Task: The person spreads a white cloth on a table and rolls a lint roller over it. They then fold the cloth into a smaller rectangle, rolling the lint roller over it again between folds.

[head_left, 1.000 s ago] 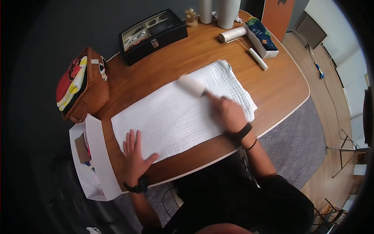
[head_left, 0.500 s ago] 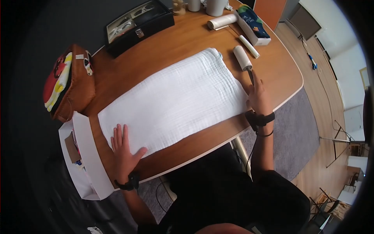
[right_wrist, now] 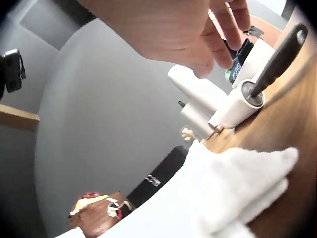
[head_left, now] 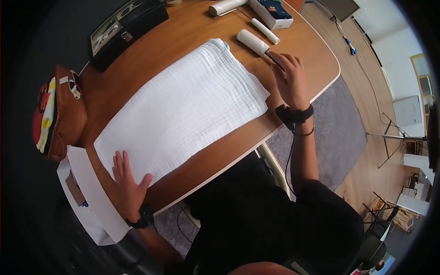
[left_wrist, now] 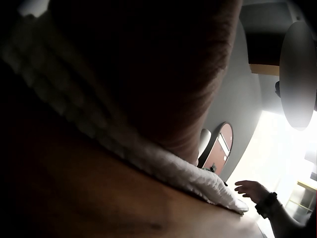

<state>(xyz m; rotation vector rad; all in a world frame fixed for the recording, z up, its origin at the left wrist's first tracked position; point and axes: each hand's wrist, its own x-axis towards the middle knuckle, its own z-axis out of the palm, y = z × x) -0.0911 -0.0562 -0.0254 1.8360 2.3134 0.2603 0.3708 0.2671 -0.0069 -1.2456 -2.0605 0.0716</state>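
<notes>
A long white cloth (head_left: 183, 105) lies spread across the wooden table (head_left: 316, 55). My left hand (head_left: 128, 183) presses flat on its near left end, fingers straight; the left wrist view shows only the dark palm on the cloth's (left_wrist: 124, 144) edge. A white lint roller (head_left: 253, 42) with a black handle (head_left: 274, 58) lies on the table beyond the cloth's right end. My right hand (head_left: 288, 75) hangs just over that handle. In the right wrist view the roller (right_wrist: 242, 99) rests on the wood beside the cloth (right_wrist: 218, 198), and the fingers (right_wrist: 233, 22) are loose above it, gripping nothing.
A black case (head_left: 123, 27) stands at the back. A brown bag (head_left: 57, 114) and a white open box (head_left: 87, 192) sit at the left end. A white roll (head_left: 227, 5), a printed box (head_left: 271, 9) and a white stick (head_left: 265, 31) lie behind the roller. A grey rug (head_left: 334, 119) covers the floor.
My right hand carried the lint roller off the cloth to the right, laid it on the table and let go of the handle. The left hand stayed on the cloth.
</notes>
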